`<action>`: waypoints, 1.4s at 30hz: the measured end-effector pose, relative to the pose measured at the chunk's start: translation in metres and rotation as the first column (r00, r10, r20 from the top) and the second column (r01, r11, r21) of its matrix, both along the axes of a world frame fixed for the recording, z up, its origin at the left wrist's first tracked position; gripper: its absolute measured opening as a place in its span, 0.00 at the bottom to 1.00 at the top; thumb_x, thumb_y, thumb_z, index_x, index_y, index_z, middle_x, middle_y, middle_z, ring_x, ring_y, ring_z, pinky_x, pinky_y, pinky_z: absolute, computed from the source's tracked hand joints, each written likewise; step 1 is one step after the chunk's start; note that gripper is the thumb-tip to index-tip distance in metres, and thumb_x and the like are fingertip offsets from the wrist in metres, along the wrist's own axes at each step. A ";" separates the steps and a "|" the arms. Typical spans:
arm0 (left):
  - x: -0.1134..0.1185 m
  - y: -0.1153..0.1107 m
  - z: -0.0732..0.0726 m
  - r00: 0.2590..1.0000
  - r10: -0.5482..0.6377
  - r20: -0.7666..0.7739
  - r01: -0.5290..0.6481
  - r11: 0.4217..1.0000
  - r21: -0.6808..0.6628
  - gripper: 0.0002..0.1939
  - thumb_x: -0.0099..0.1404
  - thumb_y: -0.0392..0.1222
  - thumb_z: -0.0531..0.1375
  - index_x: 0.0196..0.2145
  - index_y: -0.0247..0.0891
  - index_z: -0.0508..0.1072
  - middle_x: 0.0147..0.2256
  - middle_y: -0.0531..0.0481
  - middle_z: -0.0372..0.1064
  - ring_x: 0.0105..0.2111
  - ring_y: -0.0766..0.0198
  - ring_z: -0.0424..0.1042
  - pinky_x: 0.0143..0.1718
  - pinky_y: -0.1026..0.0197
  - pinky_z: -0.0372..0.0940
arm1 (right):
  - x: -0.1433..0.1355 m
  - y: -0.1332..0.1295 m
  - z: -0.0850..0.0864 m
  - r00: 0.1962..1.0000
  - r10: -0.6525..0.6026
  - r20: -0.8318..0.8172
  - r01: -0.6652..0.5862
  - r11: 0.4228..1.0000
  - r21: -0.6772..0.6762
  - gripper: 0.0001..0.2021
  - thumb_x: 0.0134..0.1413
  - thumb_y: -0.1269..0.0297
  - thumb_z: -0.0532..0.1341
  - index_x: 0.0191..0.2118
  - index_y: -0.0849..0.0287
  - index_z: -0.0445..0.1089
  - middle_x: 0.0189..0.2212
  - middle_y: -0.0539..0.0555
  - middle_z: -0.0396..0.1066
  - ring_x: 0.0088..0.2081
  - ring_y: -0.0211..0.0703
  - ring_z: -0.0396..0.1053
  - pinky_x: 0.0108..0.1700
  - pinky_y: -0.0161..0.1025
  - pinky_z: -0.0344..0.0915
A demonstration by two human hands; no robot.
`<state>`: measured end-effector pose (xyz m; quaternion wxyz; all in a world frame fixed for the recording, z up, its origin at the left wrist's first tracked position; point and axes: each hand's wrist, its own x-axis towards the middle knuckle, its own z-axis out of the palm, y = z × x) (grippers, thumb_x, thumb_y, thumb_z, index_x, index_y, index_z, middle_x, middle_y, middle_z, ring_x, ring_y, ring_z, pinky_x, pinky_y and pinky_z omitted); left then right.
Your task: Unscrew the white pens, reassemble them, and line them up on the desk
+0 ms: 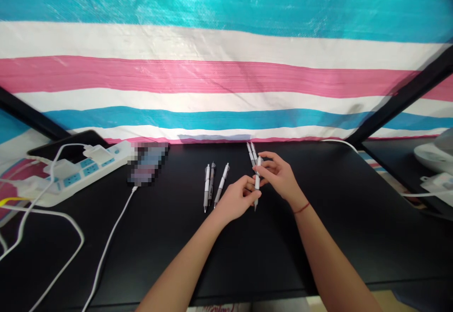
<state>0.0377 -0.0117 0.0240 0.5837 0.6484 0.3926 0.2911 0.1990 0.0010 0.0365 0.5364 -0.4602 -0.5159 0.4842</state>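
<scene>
Between my two hands is a white pen (257,183), its tip pointing down toward me. My left hand (238,198) pinches its lower part, and my right hand (278,172) grips the upper part near the clip end. Left of my left hand lie a white pen with a grey grip (206,189), a dark grey pen (211,184) close beside it, and another white and grey pen (222,183) at a slant. Behind the held pen, two more white pens (251,151) rest side by side, their near ends hidden by my hands.
A white power strip (88,172) with plugs and cables is at the left on the black table (336,236). A blurred phone (147,163) lies beside it, with a white cable (115,231) attached. A striped sheet (226,80) hangs behind. White devices (440,184) stand far right.
</scene>
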 end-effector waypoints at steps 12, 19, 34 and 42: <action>0.002 -0.001 0.001 0.999 0.034 0.009 -0.034 0.998 0.044 0.07 0.62 0.42 0.57 0.38 0.39 0.66 0.32 0.52 0.67 0.29 0.68 0.67 0.34 0.63 0.63 | 0.001 -0.001 0.003 1.000 -0.005 -0.024 0.005 1.000 -0.005 0.24 0.45 0.56 0.67 0.49 0.55 0.65 0.30 0.50 0.71 0.30 0.43 0.72 0.25 0.38 0.74; 0.000 0.000 0.003 0.999 0.033 0.003 -0.033 0.998 0.056 0.09 0.61 0.43 0.58 0.38 0.38 0.67 0.32 0.51 0.68 0.29 0.67 0.67 0.34 0.63 0.63 | 0.000 -0.001 0.003 0.999 -0.010 -0.038 0.010 1.000 -0.005 0.23 0.46 0.57 0.66 0.48 0.55 0.64 0.31 0.50 0.71 0.30 0.44 0.74 0.26 0.38 0.74; 0.001 -0.001 0.006 0.999 0.043 -0.009 -0.042 0.998 0.042 0.09 0.60 0.44 0.58 0.37 0.38 0.68 0.31 0.52 0.68 0.28 0.68 0.67 0.32 0.64 0.63 | -0.001 0.001 0.000 0.999 -0.039 -0.028 0.039 0.999 -0.011 0.26 0.44 0.54 0.67 0.49 0.55 0.62 0.29 0.49 0.71 0.29 0.45 0.74 0.24 0.38 0.73; -0.001 0.000 0.005 0.999 0.043 -0.010 -0.043 0.997 0.059 0.09 0.61 0.44 0.58 0.38 0.38 0.68 0.32 0.52 0.68 0.29 0.68 0.67 0.33 0.63 0.63 | -0.001 0.001 -0.001 0.999 -0.043 -0.032 0.043 0.999 -0.005 0.26 0.45 0.54 0.66 0.50 0.55 0.62 0.31 0.50 0.71 0.30 0.45 0.74 0.26 0.39 0.74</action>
